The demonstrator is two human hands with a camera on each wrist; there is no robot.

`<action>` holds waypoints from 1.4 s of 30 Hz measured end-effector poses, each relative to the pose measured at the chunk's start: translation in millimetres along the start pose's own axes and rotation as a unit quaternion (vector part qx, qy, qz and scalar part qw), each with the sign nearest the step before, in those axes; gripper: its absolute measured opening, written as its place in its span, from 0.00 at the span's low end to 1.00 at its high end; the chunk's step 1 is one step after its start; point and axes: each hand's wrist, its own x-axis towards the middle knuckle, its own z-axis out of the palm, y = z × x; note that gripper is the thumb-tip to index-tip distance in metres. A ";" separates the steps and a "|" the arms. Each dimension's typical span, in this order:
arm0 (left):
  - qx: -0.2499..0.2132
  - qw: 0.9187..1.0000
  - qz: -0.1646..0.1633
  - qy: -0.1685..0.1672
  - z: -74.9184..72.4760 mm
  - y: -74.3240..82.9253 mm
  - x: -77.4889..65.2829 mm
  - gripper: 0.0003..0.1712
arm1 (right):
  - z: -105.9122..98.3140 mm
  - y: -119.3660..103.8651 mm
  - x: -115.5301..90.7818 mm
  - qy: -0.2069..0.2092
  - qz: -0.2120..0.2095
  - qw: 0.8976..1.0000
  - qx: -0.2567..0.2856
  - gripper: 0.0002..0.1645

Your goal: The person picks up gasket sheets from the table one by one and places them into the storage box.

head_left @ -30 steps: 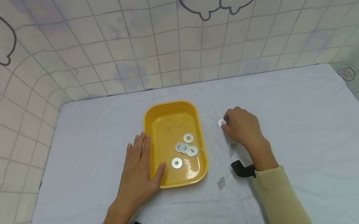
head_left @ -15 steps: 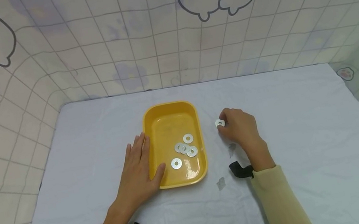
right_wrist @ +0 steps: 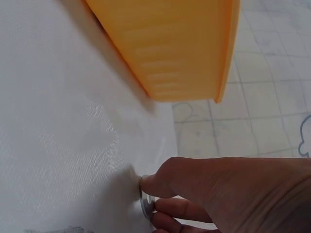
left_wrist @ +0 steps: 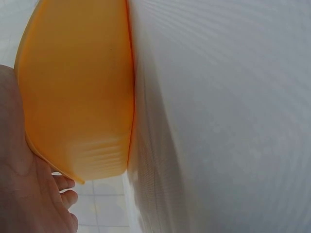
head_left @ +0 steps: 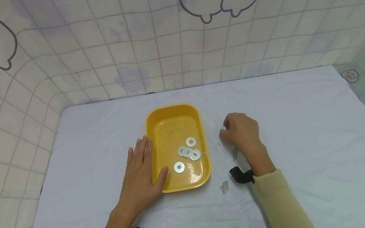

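My right hand (head_left: 241,130) pinches a silver washer (right_wrist: 146,200) between thumb and fingers, close over the white cloth to the right of the tray. In the right wrist view the washer stands on edge; in the head view the fingers hide most of it. A yellow tray (head_left: 170,129) lies on the cloth with several flat washers (head_left: 179,167) in its nearer right half, some overlapping. My left hand (head_left: 140,170) rests along the tray's left rim, fingers straight, thumb over the near-left corner. The left wrist view shows the tray's outer wall (left_wrist: 77,87) beside the palm.
A white cloth (head_left: 315,140) covers the table. Grey patches (head_left: 224,187) mark the cloth between the tray and the right arm. Behind the far edge hangs a gridded, cartoon-printed curtain (head_left: 165,53). Black straps (head_left: 241,175) stick out at both wrists.
My right hand has moved slightly left, toward the tray, and turned, with the washer going from visible at the fingertips to mostly hidden in the head view. The left hand and tray stay put.
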 end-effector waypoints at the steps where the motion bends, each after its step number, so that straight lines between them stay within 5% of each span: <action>1: 0.000 1.000 -0.001 -0.001 0.0 -0.1 -0.2 0.49 | -0.2 -0.3 -0.1 0.002 -0.003 1.000 -0.001 0.19; 14: -0.006 1.000 -0.009 -0.004 -0.8 1.7 -0.9 0.50 | 0.3 -2.1 -1.9 -0.010 0.000 1.000 0.001 0.20; 25: 0.000 1.000 -0.014 -0.017 -0.7 1.4 -0.4 0.50 | -0.1 -14.1 -7.8 -0.005 -0.039 0.997 -0.069 0.09; 42: -0.010 1.000 -0.014 -0.011 0.8 1.1 -0.6 0.51 | -4.8 2.7 -2.7 -0.064 -0.006 0.998 -0.022 0.12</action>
